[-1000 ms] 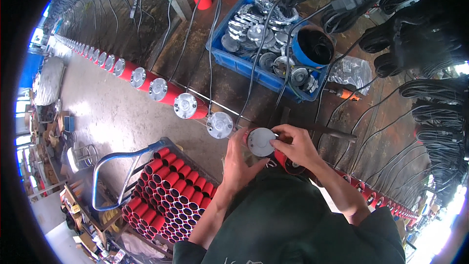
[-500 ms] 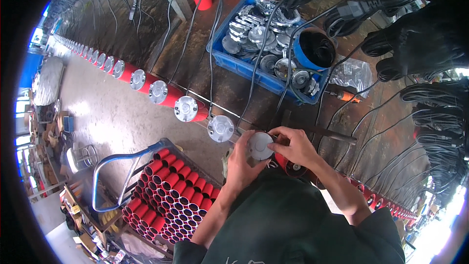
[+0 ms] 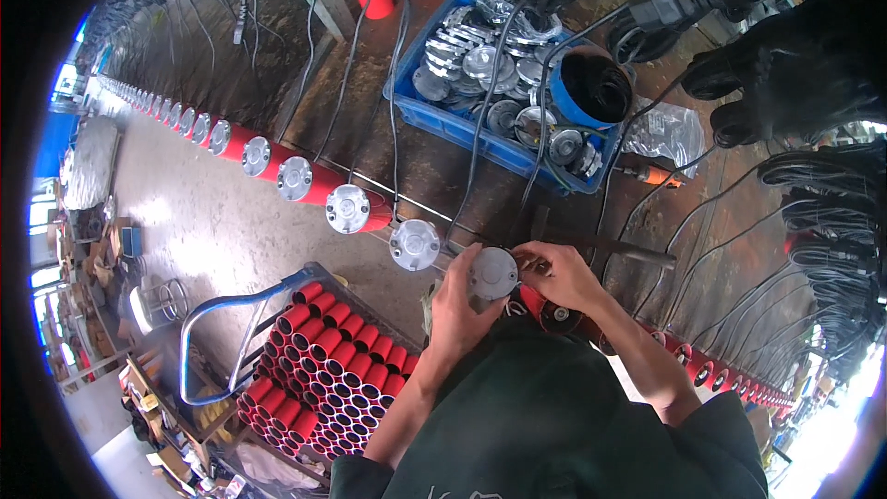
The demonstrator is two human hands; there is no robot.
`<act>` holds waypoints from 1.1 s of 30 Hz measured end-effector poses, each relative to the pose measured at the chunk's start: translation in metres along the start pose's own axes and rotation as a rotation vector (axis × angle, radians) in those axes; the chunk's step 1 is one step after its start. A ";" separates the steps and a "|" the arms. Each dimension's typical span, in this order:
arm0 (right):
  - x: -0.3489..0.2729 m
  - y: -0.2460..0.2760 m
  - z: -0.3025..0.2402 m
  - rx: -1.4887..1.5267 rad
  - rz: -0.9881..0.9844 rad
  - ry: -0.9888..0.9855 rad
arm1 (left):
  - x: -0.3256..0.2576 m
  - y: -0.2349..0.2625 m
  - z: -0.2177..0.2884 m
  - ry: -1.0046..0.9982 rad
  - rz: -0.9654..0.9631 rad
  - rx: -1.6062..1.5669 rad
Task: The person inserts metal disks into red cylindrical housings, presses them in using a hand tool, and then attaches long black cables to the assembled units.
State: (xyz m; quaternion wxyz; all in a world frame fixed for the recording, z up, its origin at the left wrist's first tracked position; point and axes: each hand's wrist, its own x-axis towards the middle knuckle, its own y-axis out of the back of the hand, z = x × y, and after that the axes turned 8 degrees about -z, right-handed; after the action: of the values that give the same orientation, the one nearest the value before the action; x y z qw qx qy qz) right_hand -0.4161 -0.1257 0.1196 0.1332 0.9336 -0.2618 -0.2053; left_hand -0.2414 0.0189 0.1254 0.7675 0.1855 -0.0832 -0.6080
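A round silver metal cap [image 3: 493,273] faces up in front of me, with my left hand [image 3: 453,307] wrapped round its left and lower side. My right hand [image 3: 571,282] is just off the cap's right edge, its thumb and fingertips pinched together; whatever they hold is too small to make out. To the left, another silver cap [image 3: 414,245] with screws round its rim sits at the near end of a line of capped red tubes [image 3: 319,187]. Under my right wrist shows the open end of a red tube [image 3: 557,314] with a screw-like part inside.
A blue crate [image 3: 462,134] of loose silver caps stands on the wooden bench, with a blue round container [image 3: 591,92] in it. Black cables [image 3: 478,148] hang across. An orange-handled tool [image 3: 658,176] lies beyond the crate. Lower left, a trolley [image 3: 199,333] carries stacked red tubes [image 3: 337,360].
My right hand has come off the cap's face and moved slightly right, fingertips now beside its edge. My left hand keeps its hold. The whole view has shifted slightly.
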 end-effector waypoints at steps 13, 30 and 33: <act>0.001 -0.002 0.015 0.132 -0.105 -0.122 | 0.001 -0.001 0.001 0.028 -0.008 0.040; -0.006 0.009 0.039 0.017 0.063 -0.106 | -0.001 -0.003 -0.012 -0.098 0.000 0.191; -0.010 0.026 0.070 -0.452 0.265 -0.133 | 0.001 -0.005 -0.018 -0.137 -0.010 0.213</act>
State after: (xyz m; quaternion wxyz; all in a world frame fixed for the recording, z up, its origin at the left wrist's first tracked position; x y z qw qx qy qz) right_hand -0.4670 -0.1516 0.0706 0.3466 0.8221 -0.3373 -0.3003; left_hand -0.2392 0.0208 0.1067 0.7329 0.2243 -0.1987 -0.6108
